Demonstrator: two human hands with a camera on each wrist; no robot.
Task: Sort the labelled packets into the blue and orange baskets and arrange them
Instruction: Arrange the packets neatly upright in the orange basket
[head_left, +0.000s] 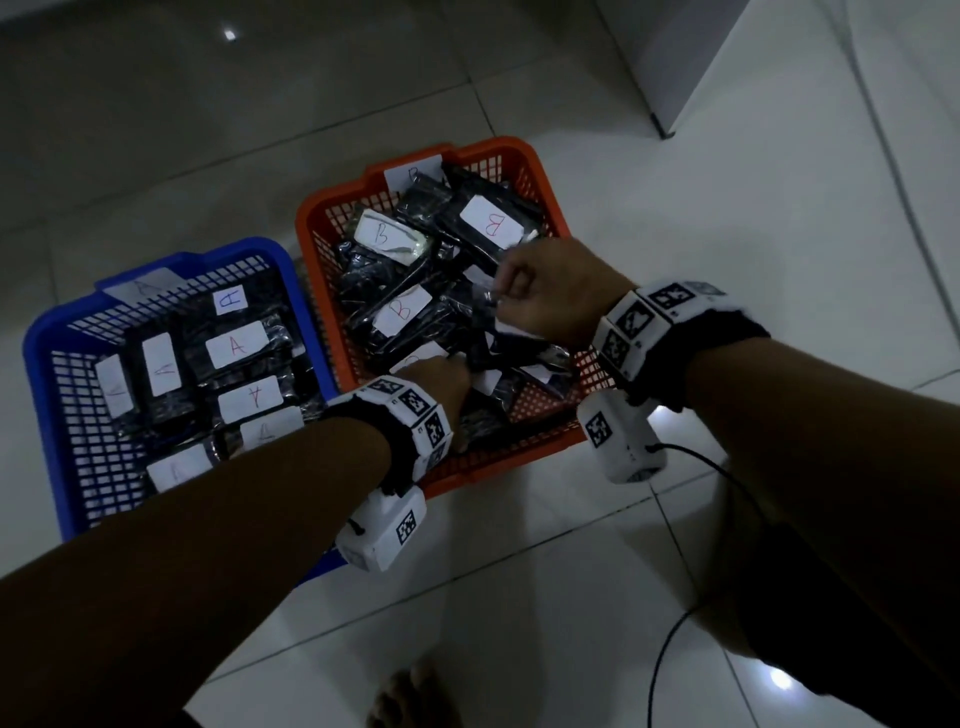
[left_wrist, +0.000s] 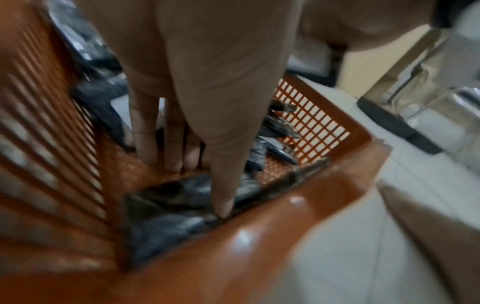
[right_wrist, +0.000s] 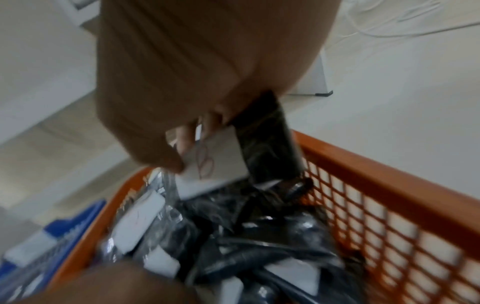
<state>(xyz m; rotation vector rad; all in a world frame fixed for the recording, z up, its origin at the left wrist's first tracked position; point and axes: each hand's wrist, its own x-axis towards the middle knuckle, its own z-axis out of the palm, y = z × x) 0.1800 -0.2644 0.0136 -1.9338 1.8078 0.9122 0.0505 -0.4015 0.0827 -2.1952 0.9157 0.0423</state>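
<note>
The orange basket (head_left: 519, 148) holds a loose heap of black packets with white B labels (head_left: 491, 223). To its left, the blue basket (head_left: 41, 353) has black A-labelled packets (head_left: 236, 345) laid in rows. My left hand (head_left: 441, 379) reaches into the orange basket's near left corner. In the left wrist view its straight fingers (left_wrist: 176, 160) touch the basket floor (left_wrist: 124, 170) and the thumb presses a black packet (left_wrist: 166, 222). My right hand (right_wrist: 182, 150) is over the basket's right side, gripping a black packet (right_wrist: 265, 148) with a red B on its label (right_wrist: 218, 160).
Both baskets sit side by side on a pale tiled floor (head_left: 571, 597). A white cabinet (head_left: 727, 52) stands at the back right. A black cable (head_left: 675, 623) runs over the floor near the right arm. A bare foot (head_left: 410, 696) shows at the bottom edge.
</note>
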